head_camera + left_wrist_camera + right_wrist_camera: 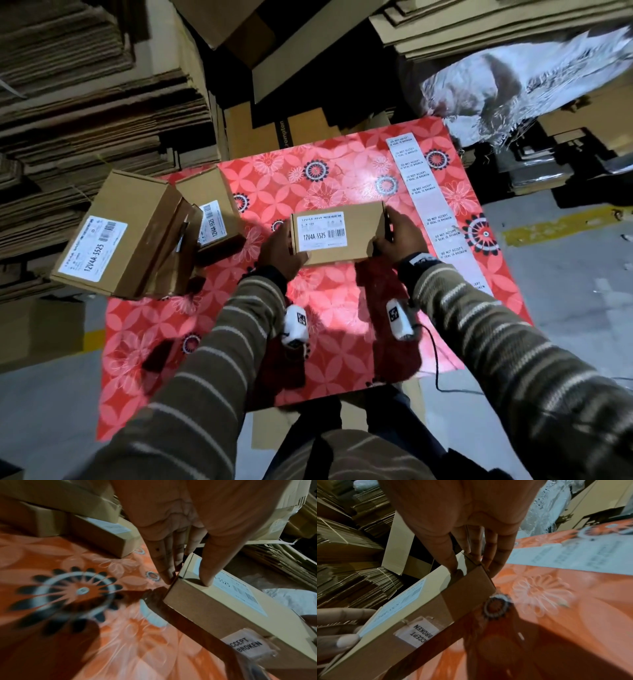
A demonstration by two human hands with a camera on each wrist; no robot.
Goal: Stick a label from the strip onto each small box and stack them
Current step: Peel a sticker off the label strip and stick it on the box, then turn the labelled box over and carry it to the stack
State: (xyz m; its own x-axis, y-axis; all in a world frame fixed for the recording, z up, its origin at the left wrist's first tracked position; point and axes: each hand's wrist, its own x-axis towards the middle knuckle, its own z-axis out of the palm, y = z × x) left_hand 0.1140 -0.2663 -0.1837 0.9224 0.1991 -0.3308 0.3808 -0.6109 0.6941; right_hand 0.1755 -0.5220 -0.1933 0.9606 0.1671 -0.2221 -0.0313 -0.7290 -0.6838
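A small brown box (356,236) with a white barcode label hangs just above the red flowered table (329,308). My left hand (281,250) grips its left end, thumb on top (205,574), fingers down the end face. My right hand (400,236) grips the right end (471,577). A white seal label (418,632) reading "ACCEPT BROKEN" is stuck on the box's near side face (248,647). The long white label strip (431,212) lies along the table's right side. Two more small boxes (116,233) (212,212) lean together at the table's left edge.
Stacks of flattened cardboard (85,102) rise behind and left of the table. Larger cartons (274,51) and crumpled clear plastic wrap (531,78) sit behind. Grey floor with a yellow line (555,226) runs to the right.
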